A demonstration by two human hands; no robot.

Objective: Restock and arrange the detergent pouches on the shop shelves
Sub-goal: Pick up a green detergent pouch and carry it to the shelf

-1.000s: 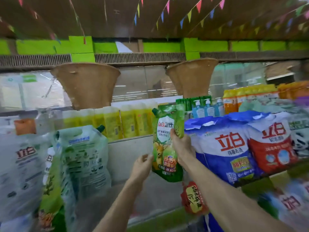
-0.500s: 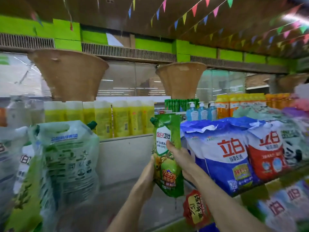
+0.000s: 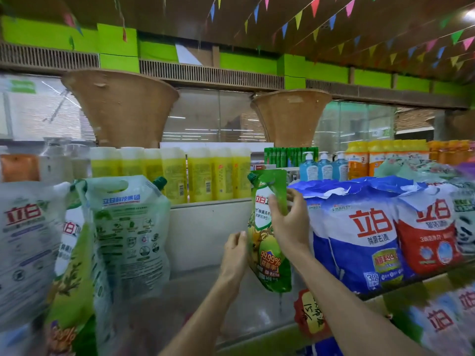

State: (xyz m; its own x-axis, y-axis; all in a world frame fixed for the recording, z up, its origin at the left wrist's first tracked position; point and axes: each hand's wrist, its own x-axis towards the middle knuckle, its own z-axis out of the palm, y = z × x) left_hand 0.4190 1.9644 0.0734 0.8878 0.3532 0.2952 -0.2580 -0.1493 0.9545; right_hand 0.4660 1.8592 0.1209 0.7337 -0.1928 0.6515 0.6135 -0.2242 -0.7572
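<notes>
At centre frame I see the green detergent pouch upright, just left of the blue bags. My right hand pinches its upper edge; my left hand, fingers loosely curled, touches its left side.

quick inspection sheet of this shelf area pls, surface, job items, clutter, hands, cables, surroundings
surface: shelf, bare gap in the middle
job's things: green pouch upright, beside the blue bags; pale pouches at left
clutter: red price tag on shelf edge
hands: right hand grips the green pouch's upper part; left hand open at its left edge
cables: nothing seen
surroundings: yellow bottles behind, two baskets, bunting overhead
</notes>
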